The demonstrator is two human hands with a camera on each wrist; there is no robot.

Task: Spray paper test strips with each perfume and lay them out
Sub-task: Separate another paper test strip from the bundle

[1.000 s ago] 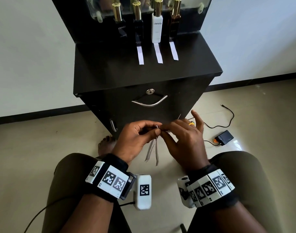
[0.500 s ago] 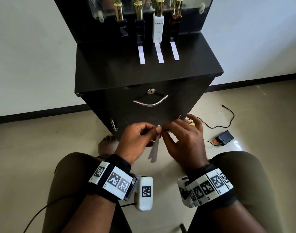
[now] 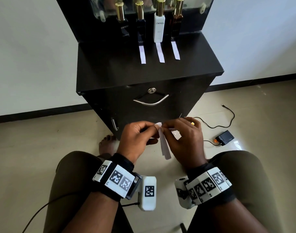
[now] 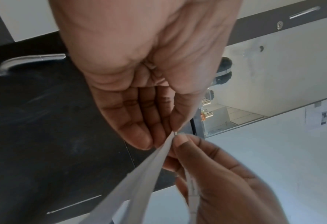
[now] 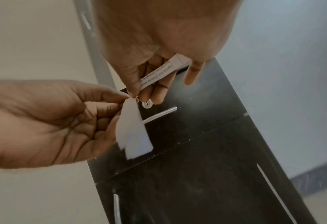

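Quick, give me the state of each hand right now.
Left hand: pinching the top of the paper strips.
Right hand: pinching the same strips, with a printed strip across its fingers.

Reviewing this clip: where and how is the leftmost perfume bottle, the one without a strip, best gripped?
Grip the leftmost perfume bottle across its flat dark body below the gold cap, coming from the front: the mirror panel blocks the back, and the neighbouring bottle stands close on its right.
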